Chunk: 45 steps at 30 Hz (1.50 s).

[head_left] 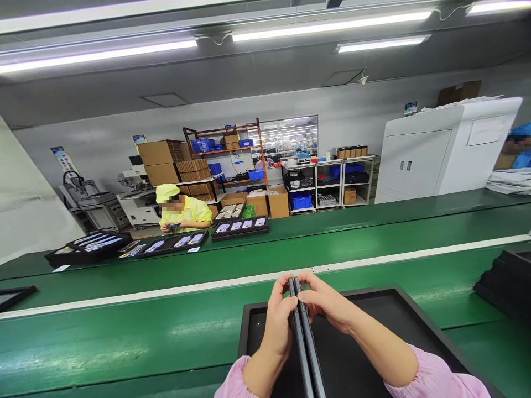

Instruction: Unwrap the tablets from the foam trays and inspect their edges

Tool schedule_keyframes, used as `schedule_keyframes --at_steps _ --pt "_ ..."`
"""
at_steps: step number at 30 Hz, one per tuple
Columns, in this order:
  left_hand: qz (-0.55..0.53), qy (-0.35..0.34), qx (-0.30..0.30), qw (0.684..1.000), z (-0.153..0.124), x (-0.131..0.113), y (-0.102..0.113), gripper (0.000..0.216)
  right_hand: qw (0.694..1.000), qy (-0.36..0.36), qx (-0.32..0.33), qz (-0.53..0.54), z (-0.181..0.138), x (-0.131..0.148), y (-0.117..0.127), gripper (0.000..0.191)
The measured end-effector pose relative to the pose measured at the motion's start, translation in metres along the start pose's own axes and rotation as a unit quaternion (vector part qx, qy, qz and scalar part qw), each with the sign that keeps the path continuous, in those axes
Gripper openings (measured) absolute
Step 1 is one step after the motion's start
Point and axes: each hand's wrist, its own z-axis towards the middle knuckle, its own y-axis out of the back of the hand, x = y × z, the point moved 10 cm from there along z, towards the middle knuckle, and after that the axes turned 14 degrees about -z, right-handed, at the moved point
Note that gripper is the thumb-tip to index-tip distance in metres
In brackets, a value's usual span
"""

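Two thin dark slabs, which look like phones seen edge-on, stand side by side over a black tray [400, 301]. My left hand [279, 315] is closed on the far end of the left phone [302, 354]. At the same height my right hand [326, 301] grips the far end of the right phone [312, 351]. Thumbs of both hands lie on the near edges, close together. A narrow gap runs between the two phones, and their near ends pass out of the bottom of the view. Their broad faces are hidden from me.
Black trays with pale phone-shaped pieces [240, 228] line the far side of the green bench [124, 337]. Behind them a co-worker in yellow [193, 213] holds a small dark item. Stacked black trays [504, 284] stand at right; a dark frame [16, 297] lies at left.
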Motion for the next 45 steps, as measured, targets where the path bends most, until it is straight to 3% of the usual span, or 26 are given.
schedule_keyframes --at_steps 3,9,13,19,23,25,27,30,32,35,40,45 --pt "-0.001 0.002 -0.001 1.000 0.002 0.005 0.005 0.049 1.000 -0.002 -0.002 -0.007 -0.001 0.001 0.001 0.039" --pt "-0.006 -0.037 0.027 0.999 0.005 0.005 0.013 0.057 0.997 0.004 0.055 -0.045 -0.009 0.006 -0.003 0.054" --pt "0.020 -0.046 0.052 0.997 0.003 0.003 0.007 0.054 0.997 -0.024 0.034 -0.070 -0.011 0.004 0.003 0.054" --pt "0.051 -0.054 0.039 0.996 0.012 0.005 0.008 0.058 0.996 -0.034 0.034 -0.074 -0.010 0.008 0.008 0.057" --pt "0.108 -0.073 0.008 0.991 0.008 0.007 0.010 0.063 0.995 -0.025 -0.035 -0.086 -0.019 0.014 0.019 0.057" --pt "0.174 -0.124 -0.026 0.977 -0.009 0.003 0.016 0.066 0.987 0.012 -0.124 -0.103 -0.037 0.016 0.029 0.059" --pt "0.242 -0.191 -0.004 0.951 -0.034 0.002 0.013 0.065 0.966 0.101 -0.204 -0.125 -0.066 0.020 0.030 0.057" --pt "0.286 -0.293 0.158 0.899 -0.077 0.010 -0.010 0.057 0.924 0.283 -0.205 -0.158 -0.108 0.026 0.001 0.043" --pt "0.284 -0.339 0.215 0.871 -0.097 0.012 -0.017 0.051 0.898 0.342 -0.219 -0.172 -0.125 0.023 -0.014 0.042" --pt "0.264 -0.355 0.214 0.871 -0.102 0.009 -0.016 0.048 0.884 0.366 -0.240 -0.164 -0.129 0.022 -0.025 0.043" --pt "0.225 -0.332 0.206 0.892 -0.095 0.012 -0.006 0.046 0.892 0.376 -0.216 -0.125 -0.118 0.017 -0.035 0.044" --pt "0.249 -0.382 0.157 0.876 -0.088 -0.006 -0.013 0.043 0.878 0.367 -0.267 -0.151 -0.108 0.029 -0.016 0.040"
